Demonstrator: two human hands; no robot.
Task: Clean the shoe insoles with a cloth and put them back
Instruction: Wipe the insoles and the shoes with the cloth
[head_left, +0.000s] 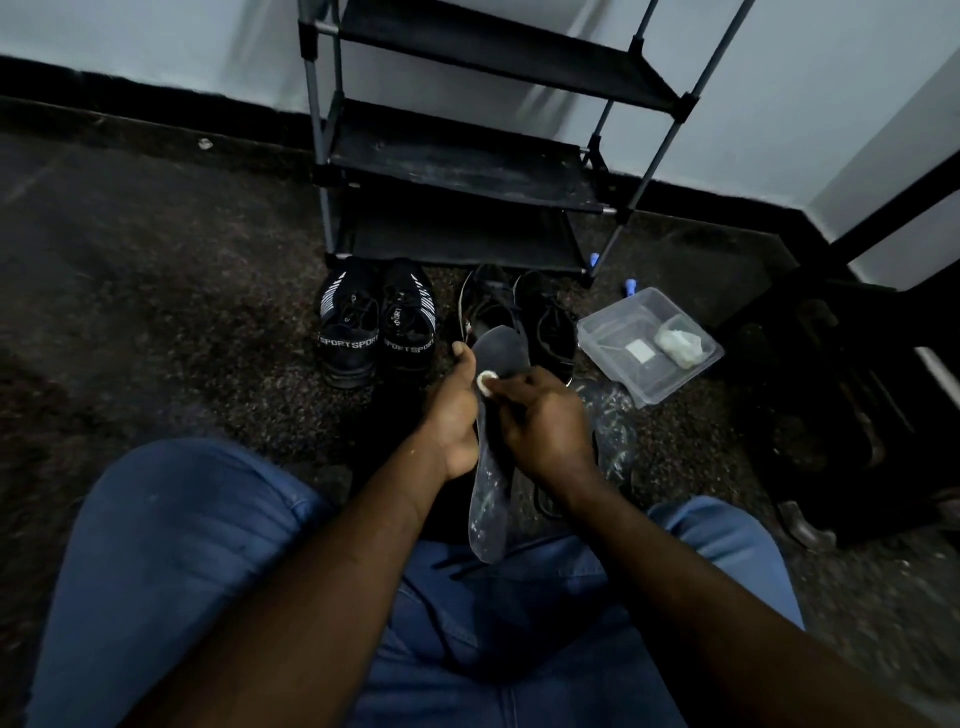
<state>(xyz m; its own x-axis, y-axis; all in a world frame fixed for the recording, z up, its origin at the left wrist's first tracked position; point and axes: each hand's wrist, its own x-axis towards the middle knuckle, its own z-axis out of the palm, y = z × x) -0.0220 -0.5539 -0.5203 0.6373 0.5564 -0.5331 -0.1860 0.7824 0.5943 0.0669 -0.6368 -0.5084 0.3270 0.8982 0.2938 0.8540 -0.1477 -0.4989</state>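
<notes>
Over the lap: insole (491, 512) held up lengthwise, far end toward the shoes, near end above the jeans.
Left grip (454, 415): wrapped round the insole's left edge, thumb high near the far end.
Right grip (545, 421): clenched, pinching a small white cloth (485, 382) right against the insole's face.
Floor, at the shoe rack's (457, 171) foot: SPORT sneakers (376, 322) side by side, black shoes (519, 312) just right of them.
Floor, right side: clear tub (670, 384) with a pale wad (678, 345) inside; second insole (613, 426) lying beside the right grip.
</notes>
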